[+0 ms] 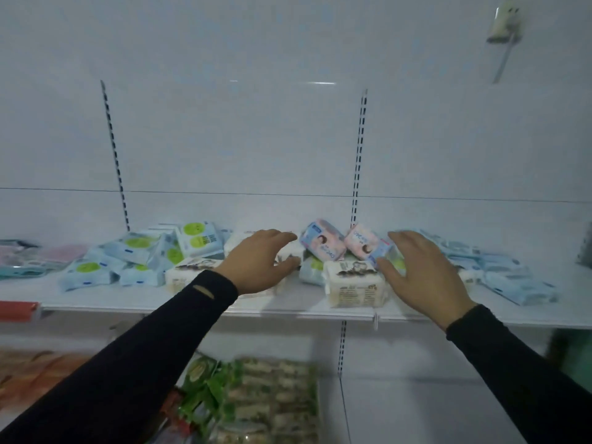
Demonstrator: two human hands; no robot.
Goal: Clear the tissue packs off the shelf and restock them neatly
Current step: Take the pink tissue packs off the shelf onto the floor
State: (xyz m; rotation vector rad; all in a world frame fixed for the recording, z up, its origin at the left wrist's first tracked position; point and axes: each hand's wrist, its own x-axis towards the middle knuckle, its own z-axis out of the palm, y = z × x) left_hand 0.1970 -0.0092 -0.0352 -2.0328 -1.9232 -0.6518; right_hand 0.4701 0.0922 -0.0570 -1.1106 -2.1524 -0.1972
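Two dark sleeves [134,363] reach up from the bottom toward the white shelf [288,307]. On the left hand [261,262] the grip is wide open, fingers spread and bent a little, lying over a white tissue pack [189,274]; it holds nothing tight. On the right hand [423,274] the grip is wide open too, fingers spread, and the thumb is touching or just beside another white pack [354,285] with dark drawings on top. Between the two hands, a bit further back, two pink and blue packs [323,240] lean against each other. Blue packs with green circles [137,251] lie in a messy pile to the left of the left hand. More pale blue packs [512,277] lie flat to the right of the right hand. All the packs are soft, small and jumbled.
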